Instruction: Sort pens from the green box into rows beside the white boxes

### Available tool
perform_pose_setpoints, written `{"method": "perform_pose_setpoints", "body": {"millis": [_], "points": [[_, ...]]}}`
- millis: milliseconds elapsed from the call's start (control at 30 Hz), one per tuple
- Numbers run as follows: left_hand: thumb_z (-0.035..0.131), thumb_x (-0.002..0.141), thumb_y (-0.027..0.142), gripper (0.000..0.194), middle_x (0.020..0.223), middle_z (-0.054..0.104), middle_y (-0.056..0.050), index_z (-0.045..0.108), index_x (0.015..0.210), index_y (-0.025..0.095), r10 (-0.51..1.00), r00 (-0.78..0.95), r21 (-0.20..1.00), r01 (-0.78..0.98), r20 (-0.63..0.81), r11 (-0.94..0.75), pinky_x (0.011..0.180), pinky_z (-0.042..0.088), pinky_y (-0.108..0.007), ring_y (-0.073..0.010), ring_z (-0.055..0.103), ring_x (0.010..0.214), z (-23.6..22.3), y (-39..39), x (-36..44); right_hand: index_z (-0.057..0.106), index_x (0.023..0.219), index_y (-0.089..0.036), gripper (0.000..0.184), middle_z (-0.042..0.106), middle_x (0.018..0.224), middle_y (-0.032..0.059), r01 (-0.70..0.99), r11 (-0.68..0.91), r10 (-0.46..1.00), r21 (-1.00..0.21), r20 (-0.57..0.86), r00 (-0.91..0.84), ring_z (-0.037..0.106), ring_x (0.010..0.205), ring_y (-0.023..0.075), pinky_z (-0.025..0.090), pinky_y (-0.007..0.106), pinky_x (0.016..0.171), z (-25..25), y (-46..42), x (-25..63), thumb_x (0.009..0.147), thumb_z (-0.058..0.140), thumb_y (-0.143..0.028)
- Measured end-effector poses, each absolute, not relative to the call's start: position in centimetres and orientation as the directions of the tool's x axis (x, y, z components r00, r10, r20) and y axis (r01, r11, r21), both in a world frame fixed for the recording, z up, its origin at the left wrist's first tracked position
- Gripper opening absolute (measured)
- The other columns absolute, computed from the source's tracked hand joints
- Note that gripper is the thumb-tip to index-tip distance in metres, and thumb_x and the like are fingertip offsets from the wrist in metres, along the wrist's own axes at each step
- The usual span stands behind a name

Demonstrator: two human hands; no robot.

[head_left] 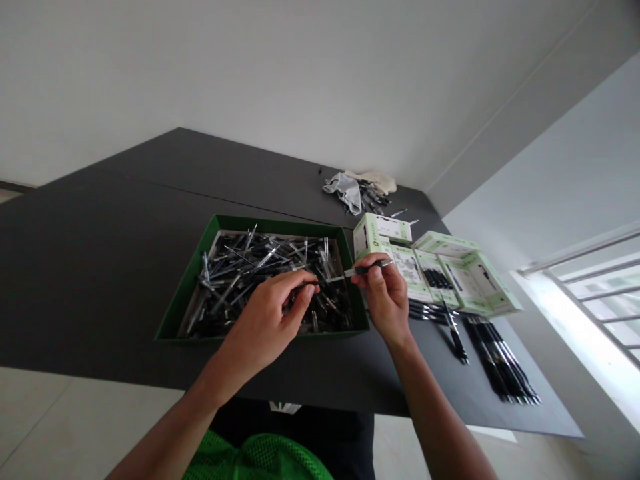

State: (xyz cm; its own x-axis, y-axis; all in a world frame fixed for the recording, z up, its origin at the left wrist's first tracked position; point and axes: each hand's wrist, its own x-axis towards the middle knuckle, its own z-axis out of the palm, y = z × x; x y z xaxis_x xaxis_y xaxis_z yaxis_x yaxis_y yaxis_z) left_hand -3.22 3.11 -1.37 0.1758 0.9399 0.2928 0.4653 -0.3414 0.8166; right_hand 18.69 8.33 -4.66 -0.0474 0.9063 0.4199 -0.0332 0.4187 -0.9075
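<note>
Over the green box (165, 327), both hands hold one slim black and clear pen (349, 273) nearly level between them. My left hand (280, 303) pinches its dark left end between thumb and forefinger. The fingers of my right hand (386, 293) are closed round the black part at the other end, and a silvery tip sticks out beyond them. Whether the pen is whole or in two parts, I cannot tell. Below the hands, many loose black and clear pens (250, 267) lie jumbled in the box.
Green-white cartons (383, 230) stand right of the box, one open carton (470, 280) among them. Several pens (500, 360) lie in a row on the dark table (100, 267), with a single pen (455, 337) beside them. Cloths (347, 190) and more pens lie by the wall.
</note>
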Motion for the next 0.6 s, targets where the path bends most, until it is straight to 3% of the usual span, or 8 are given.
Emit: {"method": "perform_pose_setpoints", "body": {"millis": [333, 600], "points": [[0.053, 0.11, 0.035, 0.027, 0.108, 0.082, -0.005, 0.076, 0.112, 0.02, 0.945, 0.182, 0.83, 0.452, 0.272, -0.327, 0.088, 0.055, -0.032, -0.0203, 0.075, 0.094, -1.58, 3.34, -3.18, 0.069, 0.105, -0.028, 0.019, 0.064, 0.098, 0.0003, -0.12, 0.465, 0.876, -0.877, 0.476, -0.08, 0.064, 0.078, 0.0126, 0.055, 0.025, 0.072, -4.82, 8.17, 18.77, 0.104, 0.067, -0.047], [0.054, 0.11, 0.035, 0.026, 0.1, 0.08, -0.003, 0.076, 0.111, 0.02, 0.941, 0.192, 0.821, 0.461, 0.28, -0.338, 0.082, 0.053, -0.031, -0.0193, 0.074, 0.09, -1.49, 3.42, -3.05, 0.066, 0.101, -0.025, 0.03, 0.066, 0.09, 0.0012, -0.015, 0.475, 0.874, -0.88, 0.474, -0.105, 0.065, 0.073, 0.0147, 0.056, 0.029, 0.07, -4.09, 7.95, 18.4, 0.102, 0.067, -0.055]]}}
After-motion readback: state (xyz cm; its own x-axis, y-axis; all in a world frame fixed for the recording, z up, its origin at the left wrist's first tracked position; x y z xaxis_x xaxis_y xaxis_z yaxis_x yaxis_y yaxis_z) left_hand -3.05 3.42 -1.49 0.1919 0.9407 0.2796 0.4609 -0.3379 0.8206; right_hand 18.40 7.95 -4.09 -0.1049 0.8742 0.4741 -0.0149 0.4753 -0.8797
